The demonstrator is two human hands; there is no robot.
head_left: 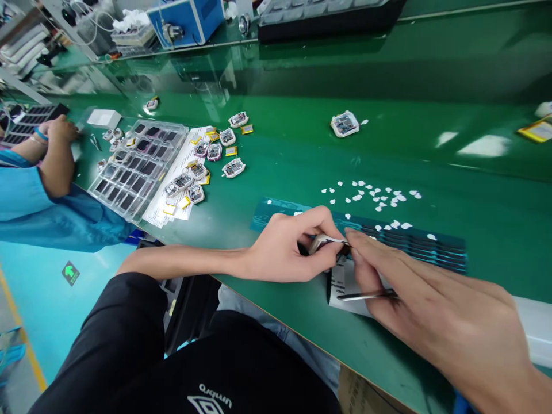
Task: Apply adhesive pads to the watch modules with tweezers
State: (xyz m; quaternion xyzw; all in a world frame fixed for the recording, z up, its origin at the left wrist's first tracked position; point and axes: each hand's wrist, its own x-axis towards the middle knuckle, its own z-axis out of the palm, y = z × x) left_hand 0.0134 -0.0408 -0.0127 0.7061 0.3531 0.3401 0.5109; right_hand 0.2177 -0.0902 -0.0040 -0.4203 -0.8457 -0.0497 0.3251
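Note:
My left hand (297, 244) is closed round a small white-rimmed electronic device (321, 242), which it mostly covers. The fingertips of my right hand (414, 287) press together at the device's right edge. A slim metal tool (364, 296), perhaps tweezers, sticks out from under the right hand's curled fingers, its tip pointing left. Beneath both hands lie a printed white sheet (351, 282) and a dark teal strip with slots (414, 247). Several small white round stickers or pads (379, 198) are scattered just beyond the hands.
One open device (345, 123) lies farther back. On the left are several open devices (214, 151), yellow battery cells (230, 151) and a clear compartment tray (138, 164). A co-worker's blue sleeve (56, 207) reaches in there. A blue box (187, 23) and a black tray (328, 26) stand behind.

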